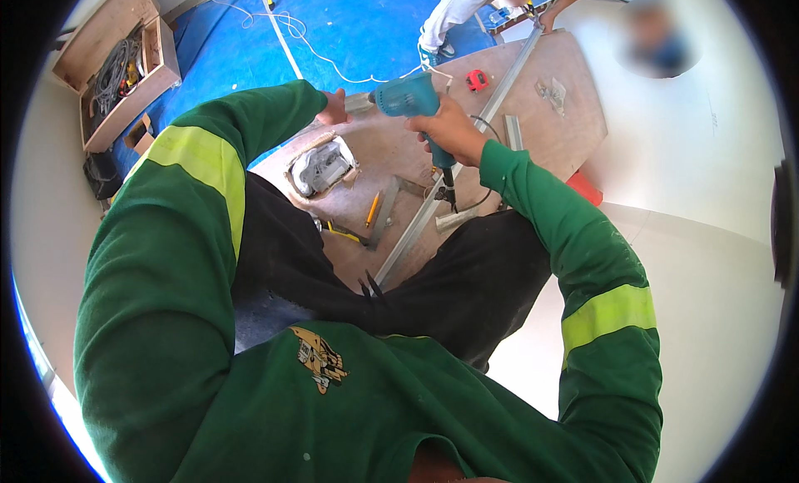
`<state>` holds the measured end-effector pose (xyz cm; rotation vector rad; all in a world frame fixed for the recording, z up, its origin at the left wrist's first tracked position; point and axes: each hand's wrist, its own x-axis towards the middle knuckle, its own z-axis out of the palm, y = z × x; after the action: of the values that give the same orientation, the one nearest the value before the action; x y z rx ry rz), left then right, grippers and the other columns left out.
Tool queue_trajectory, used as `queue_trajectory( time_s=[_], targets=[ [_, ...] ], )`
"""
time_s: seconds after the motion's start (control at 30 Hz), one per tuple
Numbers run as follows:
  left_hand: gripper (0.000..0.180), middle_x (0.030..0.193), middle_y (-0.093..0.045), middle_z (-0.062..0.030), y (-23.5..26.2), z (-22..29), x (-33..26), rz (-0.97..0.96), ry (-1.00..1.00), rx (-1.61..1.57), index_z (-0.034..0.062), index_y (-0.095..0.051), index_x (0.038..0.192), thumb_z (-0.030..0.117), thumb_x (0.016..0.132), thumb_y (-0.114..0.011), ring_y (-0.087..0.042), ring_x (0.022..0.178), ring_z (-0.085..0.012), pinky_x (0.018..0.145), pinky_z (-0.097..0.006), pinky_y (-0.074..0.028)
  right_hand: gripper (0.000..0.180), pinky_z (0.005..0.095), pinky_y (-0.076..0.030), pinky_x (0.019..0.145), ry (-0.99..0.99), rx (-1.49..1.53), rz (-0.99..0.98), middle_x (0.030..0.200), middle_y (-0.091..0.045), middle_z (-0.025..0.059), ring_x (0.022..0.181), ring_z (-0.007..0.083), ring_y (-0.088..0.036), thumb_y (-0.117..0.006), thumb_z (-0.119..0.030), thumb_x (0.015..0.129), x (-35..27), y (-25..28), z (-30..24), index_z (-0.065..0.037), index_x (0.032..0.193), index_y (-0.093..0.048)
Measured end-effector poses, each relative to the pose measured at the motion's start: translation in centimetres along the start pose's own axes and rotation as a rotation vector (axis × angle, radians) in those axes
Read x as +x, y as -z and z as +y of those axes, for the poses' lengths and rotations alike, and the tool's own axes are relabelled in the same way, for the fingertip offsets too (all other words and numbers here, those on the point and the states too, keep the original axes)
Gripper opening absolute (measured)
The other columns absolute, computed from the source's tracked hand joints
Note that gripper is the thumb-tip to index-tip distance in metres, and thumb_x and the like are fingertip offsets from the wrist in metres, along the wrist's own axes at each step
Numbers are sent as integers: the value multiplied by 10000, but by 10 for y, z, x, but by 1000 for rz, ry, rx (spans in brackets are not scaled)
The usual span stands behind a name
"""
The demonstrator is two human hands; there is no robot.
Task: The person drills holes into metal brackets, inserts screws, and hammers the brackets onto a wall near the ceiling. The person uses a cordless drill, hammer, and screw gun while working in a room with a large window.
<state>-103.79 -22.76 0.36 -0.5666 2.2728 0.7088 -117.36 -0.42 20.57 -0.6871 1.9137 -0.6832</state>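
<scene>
My right hand is wrapped around the handle of a teal power drill, its nose pointing left. The drill's black cord runs down from the handle. At the drill's nose, a short piece of grey metal profile is gripped by my left hand, whose fingers are partly hidden by the sleeve. Below them, on the brown board, sits an opened package with a clear plastic bag. Nearer my legs lie an orange pencil, an L-shaped metal piece and a yellow-and-black tool.
A long metal channel crosses the board; another person's hand is at its far end. A red tape measure and a small plastic bag lie nearby. A wooden toolbox stands left on blue sheeting. A white cable trails there.
</scene>
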Motion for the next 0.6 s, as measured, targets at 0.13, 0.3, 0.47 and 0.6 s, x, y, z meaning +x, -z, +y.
queue_trajectory(
  time_s=[0.13, 0.3, 0.47, 0.6],
  targets=[
    [961, 1421, -651, -296, 1, 1, -1, 10, 5, 9, -53, -263, 1584, 650, 1021, -597, -656, 1307, -444, 1062, -556, -514, 526, 355, -597, 643, -1, 1, -7, 1011, -661, 87, 802, 161, -676, -809, -159, 897, -2, -1, -2, -14, 1317, -529],
    [989, 1391, -668, -283, 2, 0, 0, -7, 1, 15, -60, -267, 1585, 678, 1011, -589, -660, 1294, -443, 1052, -551, -515, 500, 363, -596, 657, 15, -35, -12, 1002, -667, 84, 799, 166, -677, -820, -156, 882, 2, -2, 5, -15, 1268, -535],
    [1039, 1379, -673, -277, 6, -3, 4, -35, -1, 15, -65, -264, 1589, 710, 986, -603, -663, 1284, -439, 1053, -548, -507, 486, 364, -584, 646, 51, -96, -63, 1011, -674, 82, 797, 167, -678, -830, -163, 873, 6, -1, 10, -25, 1239, -542],
    [1061, 1383, -668, -285, 3, -6, 10, -38, 8, 10, -68, -253, 1595, 715, 977, -614, -663, 1283, -436, 1063, -555, -497, 432, 362, -579, 644, 57, -67, -29, 998, -681, 75, 796, 159, -678, -829, -164, 877, 0, 6, 5, -19, 1204, -586]
  ],
)
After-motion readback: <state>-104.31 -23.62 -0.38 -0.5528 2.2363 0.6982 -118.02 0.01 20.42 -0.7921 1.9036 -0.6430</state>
